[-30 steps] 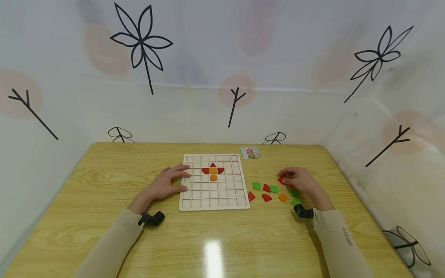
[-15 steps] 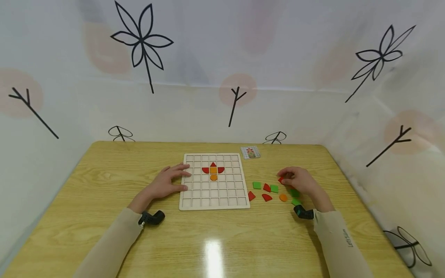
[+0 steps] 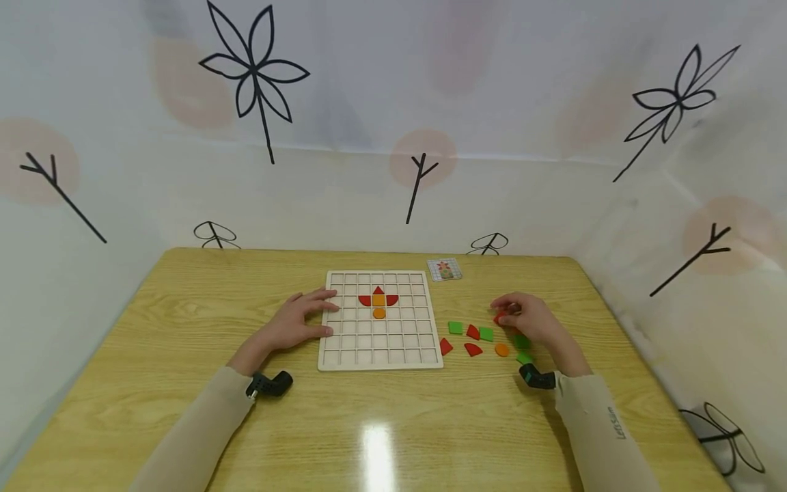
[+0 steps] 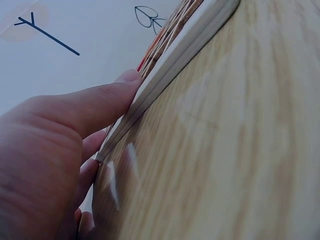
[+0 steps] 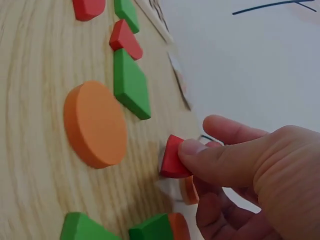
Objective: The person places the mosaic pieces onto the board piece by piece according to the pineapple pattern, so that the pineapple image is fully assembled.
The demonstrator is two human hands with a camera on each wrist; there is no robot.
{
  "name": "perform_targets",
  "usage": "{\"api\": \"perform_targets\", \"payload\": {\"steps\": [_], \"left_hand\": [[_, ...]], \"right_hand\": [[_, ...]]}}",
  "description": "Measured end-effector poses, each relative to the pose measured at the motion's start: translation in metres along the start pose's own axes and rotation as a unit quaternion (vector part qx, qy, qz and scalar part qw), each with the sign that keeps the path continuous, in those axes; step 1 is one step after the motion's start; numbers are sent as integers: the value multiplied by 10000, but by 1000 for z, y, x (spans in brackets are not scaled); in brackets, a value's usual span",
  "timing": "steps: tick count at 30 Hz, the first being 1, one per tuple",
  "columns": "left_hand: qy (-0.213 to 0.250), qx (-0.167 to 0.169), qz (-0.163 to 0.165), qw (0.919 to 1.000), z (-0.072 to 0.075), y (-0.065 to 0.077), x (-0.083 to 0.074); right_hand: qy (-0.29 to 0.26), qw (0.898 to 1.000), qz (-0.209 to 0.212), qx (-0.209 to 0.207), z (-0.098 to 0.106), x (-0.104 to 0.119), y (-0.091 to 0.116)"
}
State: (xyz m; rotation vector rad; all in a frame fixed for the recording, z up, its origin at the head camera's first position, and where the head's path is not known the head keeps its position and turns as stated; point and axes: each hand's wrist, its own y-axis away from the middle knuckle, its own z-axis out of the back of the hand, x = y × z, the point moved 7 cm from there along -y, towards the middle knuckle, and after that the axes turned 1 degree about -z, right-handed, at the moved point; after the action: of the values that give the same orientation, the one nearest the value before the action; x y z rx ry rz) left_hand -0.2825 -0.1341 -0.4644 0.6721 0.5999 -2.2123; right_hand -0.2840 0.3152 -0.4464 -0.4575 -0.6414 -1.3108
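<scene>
My left hand [image 3: 301, 320] rests on the left edge of a white grid board [image 3: 381, 352], its fingers loosely extended. In the left wrist view the thumb [image 4: 107, 100] lies against the board's rim. On the grid sit a red triangle [image 3: 378, 290], an orange square [image 3: 378, 301], two red quarter-circle pieces beside the square and an orange disc [image 3: 379, 313]. To the right, my right hand [image 3: 533, 320] pinches a red piece [image 5: 173, 159] with a curved edge between thumb and fingers, close over the table. The piece's far end is hidden by the thumb.
Loose pieces lie between board and right hand: green squares [image 3: 456, 328], red quarter-circles [image 3: 473, 350] and an orange disc [image 5: 95, 125]. More green and orange pieces lie under the right hand. A pattern card [image 3: 444, 270] lies behind the board's right corner. A patterned cloth backs the table [image 3: 295, 437].
The head view has shifted slightly. Both hands stay in place, the left on the board and the right still pinching the red piece.
</scene>
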Motion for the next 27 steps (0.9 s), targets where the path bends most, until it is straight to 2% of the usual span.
{"api": "perform_targets", "payload": {"steps": [5,9,14,18,23,27], "left_hand": [[22,-11,5,10000,1,0,-1],[30,17,63,10000,1,1,-1],[11,7,60,10000,1,1,-1],[38,-1,42,10000,1,1,-1],[30,-4,21,10000,0,1,-1],[73,-8,27,10000,1,1,-2]], "right_hand": [[-211,9998,-3,1,2,4,2],[-607,9981,69,119,-3,12,1],[-1077,9938,147,248,-17,28,-4],[-1000,9940,309,314,-31,44,-11],[-1220,9899,533,484,-50,67,-21],[-1317,9884,648,386,-65,86,-32]]}}
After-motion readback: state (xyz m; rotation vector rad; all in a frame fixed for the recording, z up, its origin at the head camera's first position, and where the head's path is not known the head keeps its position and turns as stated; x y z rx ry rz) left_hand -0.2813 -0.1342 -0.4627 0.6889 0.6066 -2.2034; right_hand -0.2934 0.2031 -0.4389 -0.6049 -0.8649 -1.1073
